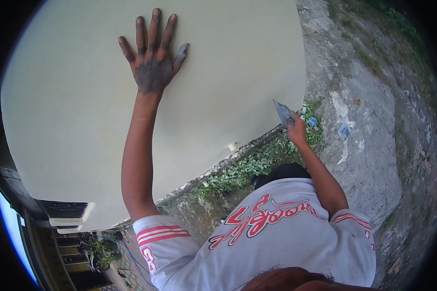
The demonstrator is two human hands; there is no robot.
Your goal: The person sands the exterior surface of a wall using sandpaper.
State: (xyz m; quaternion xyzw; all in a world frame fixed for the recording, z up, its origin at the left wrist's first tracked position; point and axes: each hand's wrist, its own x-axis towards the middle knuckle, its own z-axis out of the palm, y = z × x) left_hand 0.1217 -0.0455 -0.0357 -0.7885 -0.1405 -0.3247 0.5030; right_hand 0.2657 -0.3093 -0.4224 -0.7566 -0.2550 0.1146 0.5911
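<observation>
My left hand [153, 70] lies flat with fingers spread on the pale cream wall [218, 63]. Dark grey smears cover its back, and lighter grey paste coats the thumb. Lower and to the right, my right hand [296, 130] is closed around a putty knife [283, 112]. Its grey metal blade points up and left, near the wall's lower right corner. The fingers hide the putty knife's handle.
Low green plants [247, 167] grow along the wall's foot, where a short white pipe stub [233, 146] sticks out. Rough concrete ground [369, 145] with litter lies on the right. A dark louvred window [68, 209] and potted plants [102, 250] are at lower left.
</observation>
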